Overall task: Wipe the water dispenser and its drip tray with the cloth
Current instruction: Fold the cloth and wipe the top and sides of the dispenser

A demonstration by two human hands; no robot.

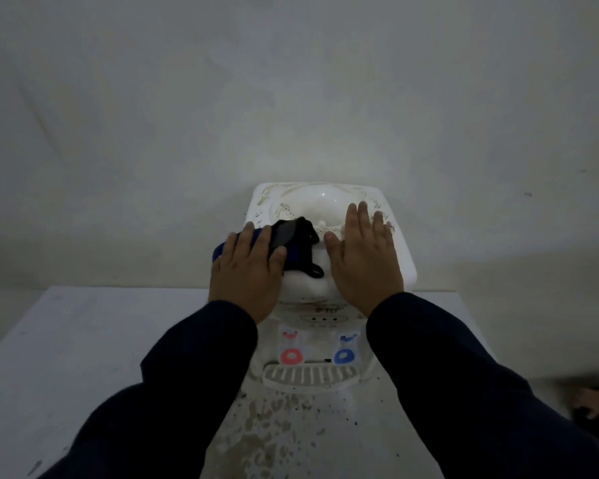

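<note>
— Where's the cloth (pixel 293 242)?

— Under my left hand (pixel 248 271), fingers pressing it onto the dispenser (pixel 325 198) top. My right hand (pixel 363 261) lies flat and spread beside it.

— How does it handle?

— Soft, bunches easily, I'd guess; palm it. The drip tray (pixel 308 375) below looks light, likely loose.
</note>
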